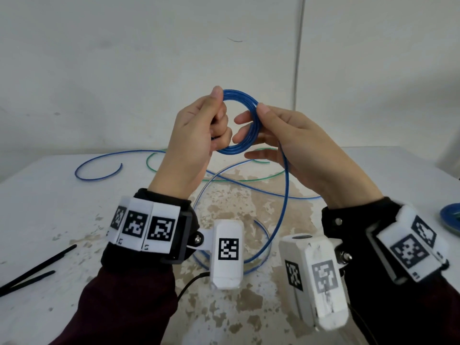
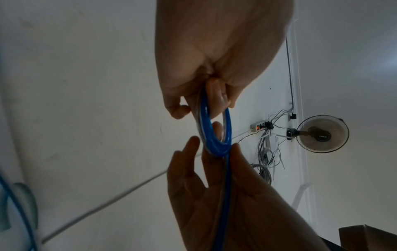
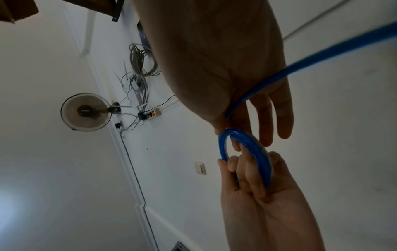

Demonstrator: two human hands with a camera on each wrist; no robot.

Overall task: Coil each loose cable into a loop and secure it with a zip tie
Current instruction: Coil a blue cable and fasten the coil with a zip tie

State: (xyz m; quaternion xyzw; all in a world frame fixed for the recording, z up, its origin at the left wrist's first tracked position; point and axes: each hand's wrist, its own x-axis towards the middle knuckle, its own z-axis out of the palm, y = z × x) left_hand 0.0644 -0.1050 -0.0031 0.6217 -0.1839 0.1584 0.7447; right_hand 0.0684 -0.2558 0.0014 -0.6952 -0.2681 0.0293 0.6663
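Left hand (image 1: 196, 128) grips coil (image 1: 249, 105) upright; right hand (image 1: 286, 138) pinches its right rim. Loose tail (image 1: 286, 195) hangs below right hand to surface (image 1: 62, 207), feed from there.

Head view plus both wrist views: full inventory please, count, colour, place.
blue cable coil: one, blue, held up between both hands, tail hanging to the table
loose cable: one, green, lying on the table behind the hands
zip ties: two, black, near left part of the table
table: one, white with worn brown patches, under everything
coiled bundle: one, blue, at the table's right edge, partly cut off
wall fan: one, dark, on the wall
power strip: one, white, beside the fan
left hand: grip curled round the coil's left side
right hand: thumb and forefinger pinch the coil's right side
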